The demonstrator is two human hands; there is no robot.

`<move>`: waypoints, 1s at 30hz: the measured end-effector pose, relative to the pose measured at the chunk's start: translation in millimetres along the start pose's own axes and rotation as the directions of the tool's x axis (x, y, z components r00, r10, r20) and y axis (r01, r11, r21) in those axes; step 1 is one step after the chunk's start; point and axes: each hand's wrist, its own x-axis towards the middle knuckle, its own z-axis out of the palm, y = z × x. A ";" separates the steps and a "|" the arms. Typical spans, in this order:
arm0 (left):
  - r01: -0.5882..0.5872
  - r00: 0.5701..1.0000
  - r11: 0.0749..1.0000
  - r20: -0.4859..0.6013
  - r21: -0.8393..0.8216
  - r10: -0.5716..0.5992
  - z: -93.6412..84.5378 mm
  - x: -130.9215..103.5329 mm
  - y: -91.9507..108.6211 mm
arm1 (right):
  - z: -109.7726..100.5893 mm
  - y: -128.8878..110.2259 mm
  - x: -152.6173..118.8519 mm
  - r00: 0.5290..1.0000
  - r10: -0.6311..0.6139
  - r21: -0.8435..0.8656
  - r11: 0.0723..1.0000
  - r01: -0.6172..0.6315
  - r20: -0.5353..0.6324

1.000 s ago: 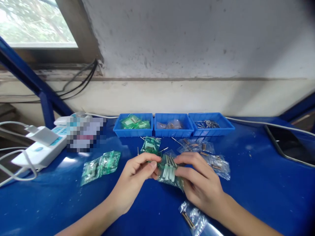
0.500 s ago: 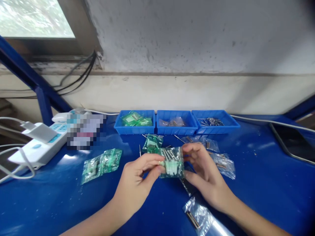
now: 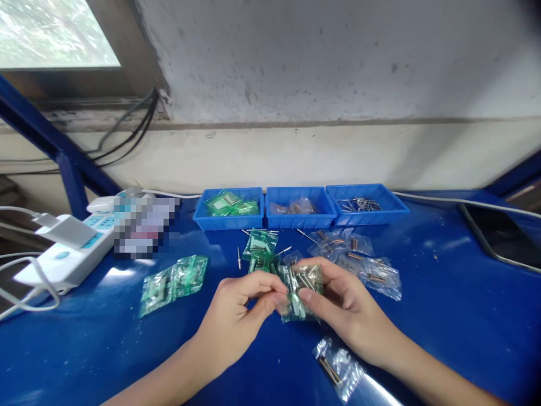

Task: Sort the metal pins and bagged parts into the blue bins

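Between my hands is a small green-tinted clear bag [image 3: 295,286] with several silver blind rivets and pale pieces inside. My left hand [image 3: 236,316] pinches its left edge between thumb and fingertips. My right hand [image 3: 355,316] grips the right side, thumb in front and fingers behind. Just beyond lie other green bags [image 3: 261,243] and a few loose rivets [image 3: 239,258]. Clear bags with copper-coloured pieces [image 3: 376,276] are spread past my right hand. Nearer me is another clear bag [image 3: 338,366] holding dark, coppery rods.
Three blue bins stand along the wall: one with green bags [image 3: 228,224], one with clear bags [image 3: 301,222], one with loose rivets [image 3: 367,219]. Joined green bags [image 3: 174,285] lie left. A power strip [image 3: 63,256] and a phone [image 3: 502,234] flank the blue table [image 3: 127,361].
My right hand has closed onto the bag's right side, its thumb now across the front. The bag has shifted slightly right and down and is tilted.
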 end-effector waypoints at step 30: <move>0.312 0.950 0.945 0.047 -0.097 -0.309 2.3 6.9 -2.0 | -0.9 14.2 -3.0 0.866 -0.498 -0.618 0.694 0.369 -0.042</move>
